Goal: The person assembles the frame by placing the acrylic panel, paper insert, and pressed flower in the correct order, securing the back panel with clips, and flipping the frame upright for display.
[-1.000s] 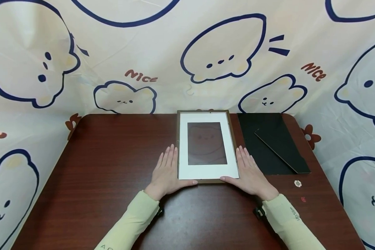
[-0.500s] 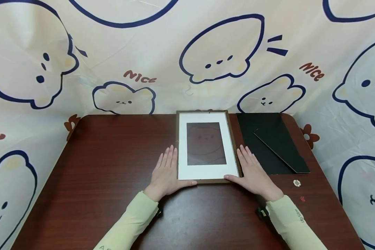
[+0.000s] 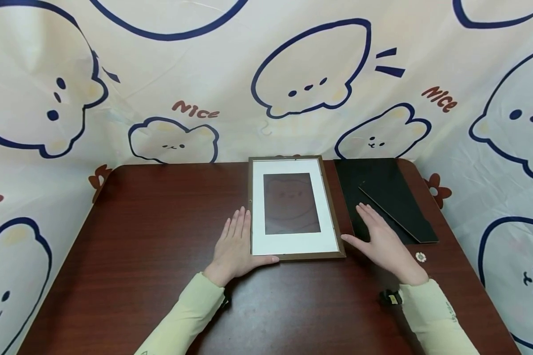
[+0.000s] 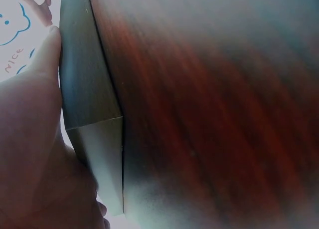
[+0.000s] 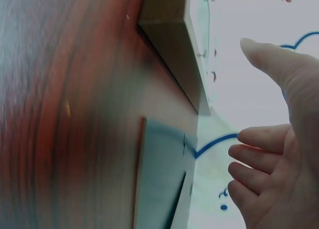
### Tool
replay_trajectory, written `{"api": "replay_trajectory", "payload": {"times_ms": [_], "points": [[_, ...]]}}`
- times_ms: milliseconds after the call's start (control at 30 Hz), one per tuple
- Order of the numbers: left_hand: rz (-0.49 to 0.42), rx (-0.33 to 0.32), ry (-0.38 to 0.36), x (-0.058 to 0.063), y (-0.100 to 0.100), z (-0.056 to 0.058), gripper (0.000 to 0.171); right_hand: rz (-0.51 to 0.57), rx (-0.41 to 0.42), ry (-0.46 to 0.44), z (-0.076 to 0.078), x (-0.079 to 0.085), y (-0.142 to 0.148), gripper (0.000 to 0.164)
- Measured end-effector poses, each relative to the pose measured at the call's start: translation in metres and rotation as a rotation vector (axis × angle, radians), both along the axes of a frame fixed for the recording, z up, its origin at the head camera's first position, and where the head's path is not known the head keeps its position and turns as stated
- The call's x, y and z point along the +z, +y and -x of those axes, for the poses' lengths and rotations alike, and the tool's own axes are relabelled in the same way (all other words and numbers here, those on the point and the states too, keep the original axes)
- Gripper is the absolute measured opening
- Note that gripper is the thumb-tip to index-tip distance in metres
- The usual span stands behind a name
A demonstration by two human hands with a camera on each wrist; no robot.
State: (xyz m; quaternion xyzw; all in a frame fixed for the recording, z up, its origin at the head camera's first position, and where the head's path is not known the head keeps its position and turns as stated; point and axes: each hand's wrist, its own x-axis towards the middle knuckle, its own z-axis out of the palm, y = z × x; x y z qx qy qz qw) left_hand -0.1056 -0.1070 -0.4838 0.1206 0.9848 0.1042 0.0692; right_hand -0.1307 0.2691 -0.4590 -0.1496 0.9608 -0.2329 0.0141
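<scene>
A picture frame [image 3: 293,245] with a brown rim and a white mat lies on the dark wooden table; through the mat's window a brown area shows. My left hand [image 3: 233,246] rests along its near left corner, fingers straight on the left side and thumb along the near edge. In the left wrist view that hand touches the frame's side [image 4: 87,74]. My right hand [image 3: 386,246] is apart from the frame, off its right side, fingers extended and holding nothing. Beyond the fingers lies a black backing board [image 3: 373,172] with a stand leg [image 3: 397,217].
A small white flower [image 3: 420,257] lies on the table [image 3: 160,236] by my right wrist. Behind the table hangs a cream cloth [image 3: 231,74] with cartoon outlines. The backing board also shows in the right wrist view, beside the frame [image 5: 174,44].
My right hand has let go of the frame's right side and moved right, toward the black board. The left hand stays at its corner. The small red piece is now hidden from view.
</scene>
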Motion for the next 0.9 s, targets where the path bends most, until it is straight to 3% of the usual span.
{"api": "replay_trajectory", "payload": {"times_ms": [500,900], "points": [[-0.011,-0.004,0.013,-0.007,0.001,0.003,0.142,0.058,-0.162,0.105,-0.023,0.021,0.053,0.072],[-0.023,0.002,0.015,-0.005,-0.001,0.002,0.141,0.063,-0.288,0.052,-0.043,0.020,0.096,0.066]]}}
